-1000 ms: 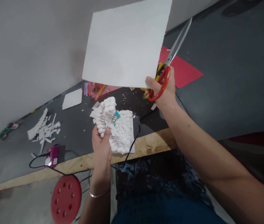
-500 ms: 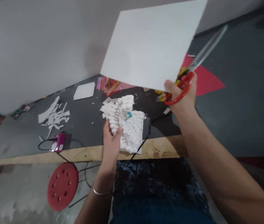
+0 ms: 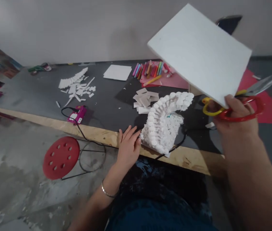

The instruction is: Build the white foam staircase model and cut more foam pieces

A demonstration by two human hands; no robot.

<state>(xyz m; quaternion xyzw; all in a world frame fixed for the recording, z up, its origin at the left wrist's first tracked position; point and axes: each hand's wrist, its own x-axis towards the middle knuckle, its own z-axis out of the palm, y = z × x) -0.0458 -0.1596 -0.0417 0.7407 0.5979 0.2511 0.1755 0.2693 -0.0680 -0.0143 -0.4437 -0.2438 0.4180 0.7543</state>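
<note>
Dark tabletop (image 3: 109, 99) bears markers (image 3: 154, 71) on pink paper (image 3: 177, 79), left hand (image 3: 129, 147) spread empty, right hand (image 3: 238, 126) gripping white board (image 3: 200, 53) and scissors (image 3: 261, 86).

Dark tabletop (image 3: 104, 102) with bumpy white model (image 3: 156, 123), white scraps (image 3: 73, 88).

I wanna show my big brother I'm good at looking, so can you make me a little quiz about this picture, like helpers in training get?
1. True or false: the red stool stands on the floor.

2. Besides the red-handled scissors, what does the right hand hold?
A) pens
B) a white sheet
C) the purple box

3. Fill in: the silver bracelet is on the ____ wrist.

Key: 1. True. 2. B. 3. Left.
</note>
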